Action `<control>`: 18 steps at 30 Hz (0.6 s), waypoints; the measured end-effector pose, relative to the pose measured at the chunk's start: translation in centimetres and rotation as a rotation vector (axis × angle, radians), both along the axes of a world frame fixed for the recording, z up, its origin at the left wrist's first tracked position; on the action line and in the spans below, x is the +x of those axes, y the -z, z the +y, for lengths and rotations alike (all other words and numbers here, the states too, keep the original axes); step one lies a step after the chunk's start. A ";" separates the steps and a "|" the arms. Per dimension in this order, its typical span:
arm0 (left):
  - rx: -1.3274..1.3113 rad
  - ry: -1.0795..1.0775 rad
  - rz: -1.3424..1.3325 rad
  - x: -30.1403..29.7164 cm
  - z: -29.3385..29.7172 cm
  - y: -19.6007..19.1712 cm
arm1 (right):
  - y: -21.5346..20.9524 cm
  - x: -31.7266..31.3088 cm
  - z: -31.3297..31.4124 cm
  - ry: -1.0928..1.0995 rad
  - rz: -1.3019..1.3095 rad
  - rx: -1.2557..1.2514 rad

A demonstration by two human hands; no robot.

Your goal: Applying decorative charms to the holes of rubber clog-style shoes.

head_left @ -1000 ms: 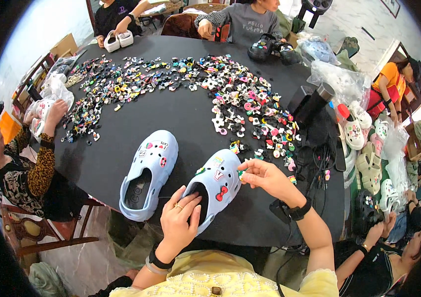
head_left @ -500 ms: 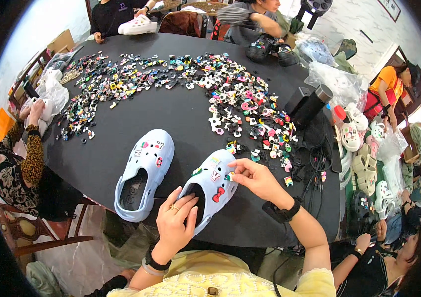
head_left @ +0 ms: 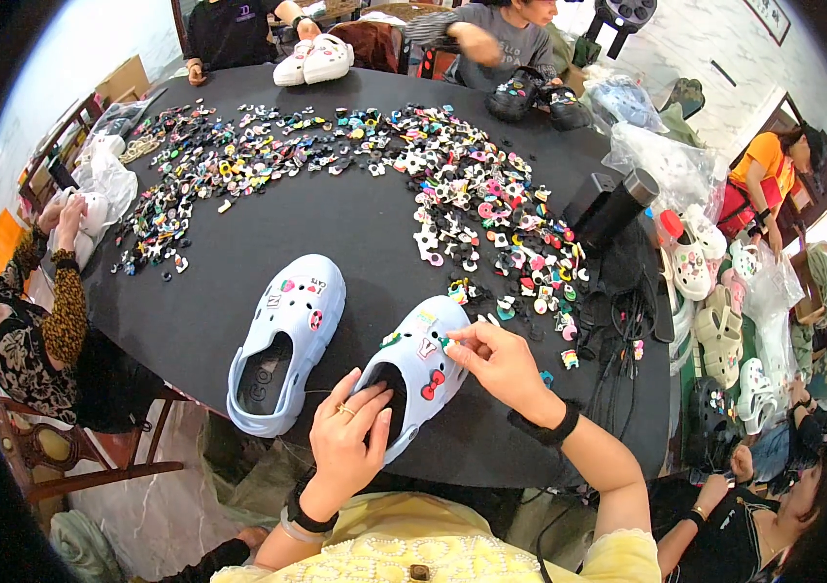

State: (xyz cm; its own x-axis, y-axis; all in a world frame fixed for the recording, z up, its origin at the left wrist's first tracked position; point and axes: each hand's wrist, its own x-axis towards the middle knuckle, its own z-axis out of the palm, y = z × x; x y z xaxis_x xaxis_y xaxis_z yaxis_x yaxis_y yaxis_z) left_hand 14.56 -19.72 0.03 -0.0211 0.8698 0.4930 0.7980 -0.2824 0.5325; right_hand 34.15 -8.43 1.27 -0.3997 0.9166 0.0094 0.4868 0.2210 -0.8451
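Clog (head_left: 425,364), pale blue, lies on the near part of the round black table (head_left: 336,243), just in front of the person, its long axis slanting from the heel opening at lower left up to the toe at upper right.

Head view: the left hand (head_left: 347,442) rests at the heel end, fingers spread and curled over the rim of the foot opening and reaching partly inside, steadying the shoe rather than pinching anything. The right hand (head_left: 503,364) sits just right of the toe, its fingertips (head_left: 454,342) drawn together against the upper surface as if nipping a small charm; the piece itself is too small to make out. So the shoe's upper lies to the left of the right fingers and touching them, while its opening lies up and right of the left palm. The right hand is the nearer one to the decorated toe, where a red bow charm (head_left: 431,384) and a few other small pieces already sit.

A second pale blue clog (head_left: 282,342) lies just beside the first on its left, roughly parallel, untouched. Beyond the right hand, well within reach, a wide band of loose coloured charms (head_left: 491,209) arcs across the table.
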 end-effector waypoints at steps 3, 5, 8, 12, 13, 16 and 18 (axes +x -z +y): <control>-0.002 0.004 -0.005 0.1 0.0 -0.1 | 0.8 0.1 -0.3 -0.007 -0.156 0.428; -0.004 0.008 -0.008 0.2 0.0 -0.3 | 1.3 -0.1 -0.7 -0.020 -0.246 0.765; -0.035 0.009 -0.032 0.2 -0.1 -0.5 | 1.0 -0.6 -1.2 -0.020 -0.358 0.873; -0.023 0.009 -0.032 0.2 0.0 -0.5 | 0.2 -0.8 -1.6 -0.052 -0.447 0.878; -0.020 0.013 -0.032 0.2 -0.1 -0.5 | 0.2 -0.8 -1.5 -0.053 -0.446 0.879; 0.006 0.001 0.004 0.1 0.0 0.0 | 0.1 -1.0 -1.5 -0.075 -0.510 0.908; 0.007 -0.002 -0.003 0.1 -0.1 -0.1 | 0.1 -1.4 -1.6 -0.070 -0.570 0.894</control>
